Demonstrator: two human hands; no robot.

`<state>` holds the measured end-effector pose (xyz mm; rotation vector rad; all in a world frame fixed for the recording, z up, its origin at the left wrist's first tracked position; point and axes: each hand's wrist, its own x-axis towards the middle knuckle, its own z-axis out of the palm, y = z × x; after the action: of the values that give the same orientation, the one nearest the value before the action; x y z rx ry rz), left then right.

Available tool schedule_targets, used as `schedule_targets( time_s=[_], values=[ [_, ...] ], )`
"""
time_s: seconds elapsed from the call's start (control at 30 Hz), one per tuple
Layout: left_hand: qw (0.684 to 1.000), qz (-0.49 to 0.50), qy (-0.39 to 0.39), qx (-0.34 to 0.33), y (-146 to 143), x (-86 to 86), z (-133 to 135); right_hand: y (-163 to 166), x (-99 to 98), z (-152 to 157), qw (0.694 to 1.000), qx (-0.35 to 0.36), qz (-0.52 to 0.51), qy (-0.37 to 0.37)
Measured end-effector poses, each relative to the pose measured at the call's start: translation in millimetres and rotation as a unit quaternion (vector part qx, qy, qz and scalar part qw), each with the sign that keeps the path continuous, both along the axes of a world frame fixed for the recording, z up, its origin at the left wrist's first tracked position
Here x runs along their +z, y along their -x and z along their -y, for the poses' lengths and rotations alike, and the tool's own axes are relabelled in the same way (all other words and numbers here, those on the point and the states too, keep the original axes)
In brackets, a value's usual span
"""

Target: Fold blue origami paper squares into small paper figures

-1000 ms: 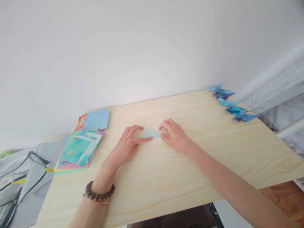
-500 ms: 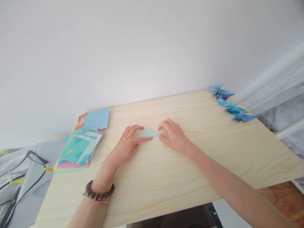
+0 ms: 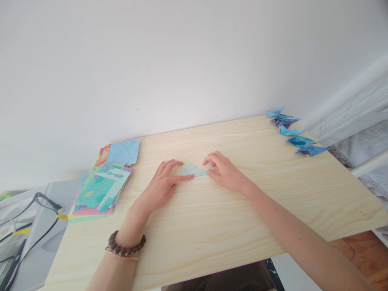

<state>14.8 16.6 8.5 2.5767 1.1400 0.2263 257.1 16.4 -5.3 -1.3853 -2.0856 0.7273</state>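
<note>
A small pale blue folded paper triangle (image 3: 191, 169) lies flat in the middle of the light wooden table (image 3: 212, 226). My left hand (image 3: 162, 186), with a brown bead bracelet on the wrist, rests flat on the table with fingers stretched out; its thumb presses the triangle's lower left edge. My right hand (image 3: 226, 173) lies at the triangle's right tip, fingers curled and fingertips pressing on the paper.
A stack of coloured paper sheets (image 3: 104, 184) sits at the table's left edge. Several folded blue paper figures (image 3: 292, 131) line the far right corner. A grey surface with black cables (image 3: 33, 226) lies left of the table. A white wall stands behind.
My right hand has slid slightly to the right along the triangle's edge toward its tip. The left hand and the paper have stayed in place.
</note>
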Motion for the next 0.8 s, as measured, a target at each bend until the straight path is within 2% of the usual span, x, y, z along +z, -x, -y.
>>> schedule_targets(
  time_s=[0.2, 0.6, 0.7, 0.8],
  values=[
    [1.0, 0.005, -0.01, -0.005, 1, -1.1, 0, 15, -5.6, 3, 0.995, -0.062, 0.055, -0.057],
    [0.998, 0.058, 0.007, 0.001, 9, 2.2, -2, 12, -3.4, 1, 0.996, -0.045, 0.064, -0.035],
    [0.996, 0.088, 0.015, 0.027, 8, -0.2, -3, 12, -3.2, 1, 0.996, -0.043, 0.066, -0.035],
    [0.99, 0.113, 0.006, 0.089, -2, -3.7, -3, 13, -4.1, 2, 0.995, -0.044, 0.074, -0.043]
  ],
)
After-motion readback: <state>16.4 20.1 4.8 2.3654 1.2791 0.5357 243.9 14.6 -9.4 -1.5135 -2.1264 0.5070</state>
